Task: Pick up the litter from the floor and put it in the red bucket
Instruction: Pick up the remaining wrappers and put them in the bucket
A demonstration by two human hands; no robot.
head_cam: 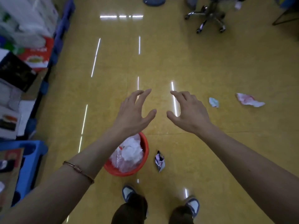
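Glossy yellow floor [178, 62]: work area, seen from above.

Left hand [132, 113]: raised over the floor, fingers spread and lightly curved, nothing held. Thin copper-coloured bracelet [79, 171] on its forearm.

Right hand [189, 112]: raised beside the left, likewise spread wide, nothing held.

Round red plastic bucket [146, 147]: on the floor, near, just left of centre, partly hidden under the left forearm. Already loaded with crumpled white paper and clear plastic [131, 152], heaped to about rim height.

Crumpled dark foil wrapper [159, 160]: on the floor just right of the bucket, not touching it. Outstanding.

Small crumpled white-and-teal scrap [213, 102]: on the floor, right of the right hand. Outstanding.

Crumpled pink-and-white wrapper [249, 100]: further right, apart from the scrap. Outstanding.

Chrome five-legged office chair base [208, 18]: far right; possible pale scrap beyond it, too blurred to tell.

Stacked cartons [32, 54] and blue plastic stool [30, 157]: left edge.

Progress, by judgement: partly done; some litter binned, at least three pieces left. Dark wrapper nearest the bucket, likely the easiest next pick.
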